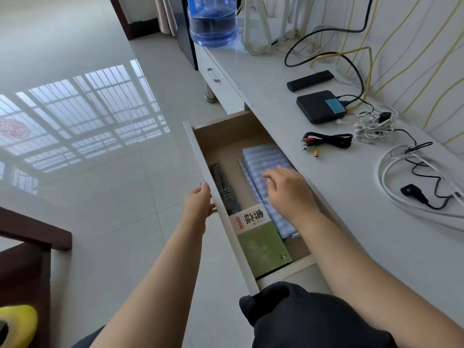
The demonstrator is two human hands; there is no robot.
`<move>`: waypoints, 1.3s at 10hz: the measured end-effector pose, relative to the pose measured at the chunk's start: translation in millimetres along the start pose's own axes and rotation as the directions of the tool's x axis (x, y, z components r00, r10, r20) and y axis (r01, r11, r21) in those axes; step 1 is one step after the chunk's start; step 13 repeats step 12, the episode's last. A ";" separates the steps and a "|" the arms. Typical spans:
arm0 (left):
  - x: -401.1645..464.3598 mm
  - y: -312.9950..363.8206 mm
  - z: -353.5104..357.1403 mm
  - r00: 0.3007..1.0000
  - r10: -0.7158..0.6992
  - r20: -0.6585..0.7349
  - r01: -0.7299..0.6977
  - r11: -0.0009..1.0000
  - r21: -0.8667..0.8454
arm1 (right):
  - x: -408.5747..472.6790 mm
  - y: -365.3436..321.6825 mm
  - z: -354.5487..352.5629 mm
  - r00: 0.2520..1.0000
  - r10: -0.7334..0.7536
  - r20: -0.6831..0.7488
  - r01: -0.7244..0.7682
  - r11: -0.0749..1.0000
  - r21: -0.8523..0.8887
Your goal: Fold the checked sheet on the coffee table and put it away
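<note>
The checked sheet (265,162), blue and white, lies folded flat inside the pulled-out drawer (200,167) of a white cabinet. My right hand (288,190) hovers over or rests on the sheet, fingers spread and holding nothing. My left hand (199,203) grips the drawer's white front panel by its metal handle. My right forearm hides the near part of the sheet.
A dark remote (223,189) and a green book (261,241) lie in the drawer beside the sheet. On the cabinet top (326,187) are a black box (320,106), a remote (310,80), cables (326,141) and a water bottle (213,21). Dark wooden furniture (27,247) stands at left.
</note>
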State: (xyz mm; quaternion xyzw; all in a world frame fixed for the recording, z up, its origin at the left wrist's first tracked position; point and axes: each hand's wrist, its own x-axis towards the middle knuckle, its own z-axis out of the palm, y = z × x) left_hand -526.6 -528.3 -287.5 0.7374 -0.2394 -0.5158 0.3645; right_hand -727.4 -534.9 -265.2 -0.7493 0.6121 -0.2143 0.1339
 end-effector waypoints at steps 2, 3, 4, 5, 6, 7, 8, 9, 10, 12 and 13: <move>-22.5 11.6 17.3 0.980 -0.020 0.196 0.027 0.999 -0.036 | -10.0 11.6 -27.4 0.890 0.395 0.225 -0.335 0.904 -0.265; -28.0 12.9 35.3 0.939 -0.004 0.343 0.041 0.994 -0.102 | -18.8 18.6 -35.4 0.872 0.399 0.283 -0.314 0.901 -0.300; -27.1 16.1 63.8 0.886 0.011 0.464 0.092 0.975 -0.200 | -16.8 31.2 -50.4 0.897 0.331 0.292 -0.259 0.930 -0.259; -29.1 20.9 97.1 0.837 0.031 0.546 0.127 0.960 -0.250 | -17.2 48.0 -59.2 0.890 0.328 0.318 -0.314 0.945 -0.096; -28.0 27.0 126.1 0.809 0.048 0.585 0.157 0.942 -0.295 | -20.6 66.3 -59.2 0.895 0.311 0.321 -0.388 0.897 0.214; -22.5 33.7 146.0 0.800 0.046 0.598 0.174 0.937 -0.304 | -20.9 77.8 -58.5 0.887 0.314 0.338 -0.446 0.772 0.453; -18.0 38.3 160.5 0.791 0.051 0.609 0.159 0.945 -0.286 | -20.0 86.3 -55.1 0.896 0.292 0.333 -0.430 0.757 0.493; -19.2 43.4 167.9 0.800 0.050 0.598 0.142 0.952 -0.270 | -18.8 89.5 -50.9 0.901 0.278 0.333 -0.419 0.754 0.506; -23.9 45.8 170.0 0.803 0.053 0.594 0.137 0.953 -0.270 | -18.9 89.9 -49.8 0.922 0.265 0.284 -0.369 0.824 0.429; -42.6 34.4 165.1 0.772 0.071 0.632 0.079 0.975 -0.207 | -17.2 88.7 -52.0 0.914 0.298 0.275 -0.394 0.814 0.427; -42.6 34.4 165.1 0.772 0.071 0.632 0.079 0.975 -0.207 | -17.2 88.7 -52.0 0.914 0.298 0.275 -0.394 0.814 0.427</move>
